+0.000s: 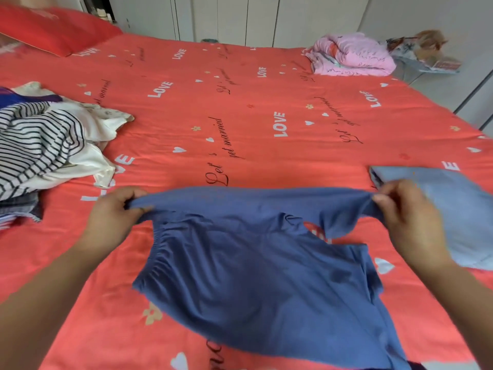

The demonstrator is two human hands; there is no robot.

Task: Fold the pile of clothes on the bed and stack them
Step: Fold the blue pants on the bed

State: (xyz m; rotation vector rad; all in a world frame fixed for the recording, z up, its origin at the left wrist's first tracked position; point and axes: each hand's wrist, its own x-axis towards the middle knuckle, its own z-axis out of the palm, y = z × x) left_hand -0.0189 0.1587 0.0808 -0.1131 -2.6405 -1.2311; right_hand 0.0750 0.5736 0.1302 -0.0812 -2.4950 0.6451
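So right now you've got the dark blue garment strung out between both hands over the near side of the bed. The top edge is pulled taut left to right and the rest sags down toward you onto the sheet. Your left hand has its fingers curled in, pinching one end of that top edge. Your right hand pinches the other end between thumb and fingertips, so both are clamped on cloth and neither is spread. There's a gathered elastic band showing down the left side, so I'd guess shorts or light pants, but I can't say for sure. What matters for the next move is that the long axis runs crosswise in front of you, hand to hand, with the loose body hanging below your fingers on your side. A fold probably means bringing one hand across to meet the other, or laying it flat first. The folded light blue piece sits just beside your right hand, partly behind it, so that's the nearer hand for stacking. The unfolded pile, stripes and white stuff, is off to your left, near the left hand but not touching it. Looks like early days, with plenty left in there. Watch that the slack doesn't bunch underneath when you lay it down.
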